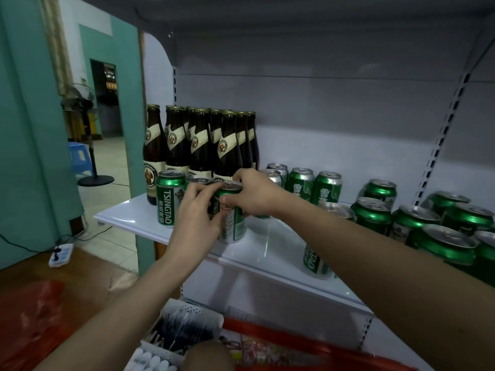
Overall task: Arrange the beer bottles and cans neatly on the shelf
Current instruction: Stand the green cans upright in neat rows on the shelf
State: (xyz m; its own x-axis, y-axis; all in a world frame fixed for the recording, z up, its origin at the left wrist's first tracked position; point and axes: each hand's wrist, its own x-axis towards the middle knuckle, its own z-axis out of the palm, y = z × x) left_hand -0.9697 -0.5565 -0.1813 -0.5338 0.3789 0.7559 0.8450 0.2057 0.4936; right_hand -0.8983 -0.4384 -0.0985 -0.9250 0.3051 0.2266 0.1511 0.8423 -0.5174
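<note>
Several dark beer bottles [201, 141] with cream labels stand packed at the back left of the white shelf [126, 214]. In front of them stand green Tsingtao cans; the leftmost can [168, 200] stands free. My left hand [195, 218] and my right hand [253, 195] both grip one upright green can [233, 226] near the shelf's front, fingers curled round its top and side. A second can [199, 180] sits just behind my left hand. More green cans [313, 184] stand at mid-shelf, and several cans [417, 226] crowd the right end.
The shelf's back panel and slotted upright [442, 137] rise behind. Below are a lower shelf with boxes of small goods [184, 328] and red plastic [281, 341]. A red bag [34, 317], a power strip [61, 254], a fan stand [95, 179] and a blue stool [79, 158] are at left.
</note>
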